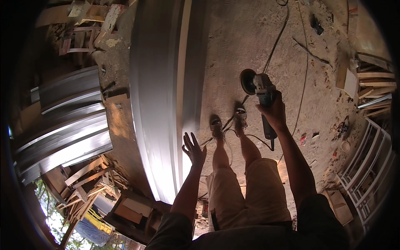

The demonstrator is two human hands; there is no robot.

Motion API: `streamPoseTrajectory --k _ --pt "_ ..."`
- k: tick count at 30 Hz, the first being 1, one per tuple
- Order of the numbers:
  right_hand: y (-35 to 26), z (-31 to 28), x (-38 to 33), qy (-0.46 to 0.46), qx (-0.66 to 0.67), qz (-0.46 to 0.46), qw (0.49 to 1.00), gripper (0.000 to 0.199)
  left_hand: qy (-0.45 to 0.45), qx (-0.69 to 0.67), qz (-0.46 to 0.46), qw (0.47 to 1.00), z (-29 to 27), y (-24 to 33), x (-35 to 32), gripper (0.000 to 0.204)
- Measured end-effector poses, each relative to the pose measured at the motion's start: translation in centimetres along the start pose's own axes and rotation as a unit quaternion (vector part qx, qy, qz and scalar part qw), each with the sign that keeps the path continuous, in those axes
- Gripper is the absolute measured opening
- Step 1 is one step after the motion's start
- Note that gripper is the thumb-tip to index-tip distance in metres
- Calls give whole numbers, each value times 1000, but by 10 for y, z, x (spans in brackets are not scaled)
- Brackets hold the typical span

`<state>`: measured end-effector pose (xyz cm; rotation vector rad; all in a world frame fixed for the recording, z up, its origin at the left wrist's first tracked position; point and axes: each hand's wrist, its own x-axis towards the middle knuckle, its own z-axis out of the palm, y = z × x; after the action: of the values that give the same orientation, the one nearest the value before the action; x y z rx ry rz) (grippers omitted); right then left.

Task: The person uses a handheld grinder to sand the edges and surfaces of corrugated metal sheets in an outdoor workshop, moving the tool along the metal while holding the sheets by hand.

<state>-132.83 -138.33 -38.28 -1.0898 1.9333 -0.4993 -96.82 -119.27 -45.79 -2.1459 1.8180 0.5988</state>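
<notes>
An angle grinder [266, 100] with a round disc at its head is gripped around its body by my right hand [273, 111]. Its disc points up and left, over the bare floor, and its cord hangs from the rear end. My left hand [194, 151] is empty, fingers spread, near the right edge of a long grey metal sheet [156, 83]. Whether the fingers touch the sheet, I cannot tell. A pale strip [181, 71] runs lengthwise along the sheet.
Black cords [278, 35] trail over the dusty floor around my feet [241, 118]. More metal sheets [75, 121] lie at the left, above a heap of wood scraps [91, 183]. At the right stand a white metal frame [368, 166] and stacked wood pieces [376, 79].
</notes>
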Motion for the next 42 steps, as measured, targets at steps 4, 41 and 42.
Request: streamPoseTrajectory --k 4,41,42 --pt "0 -13 2 -5 101 84 991 75 48 -40 30 998 -36 35 57 111" --pt "-111 -1 206 -188 497 336 777 47 95 64 261 958 -227 109 544 81" --pt "-117 -2 209 -204 505 327 772 46 97 92 254 958 -227 103 545 86"
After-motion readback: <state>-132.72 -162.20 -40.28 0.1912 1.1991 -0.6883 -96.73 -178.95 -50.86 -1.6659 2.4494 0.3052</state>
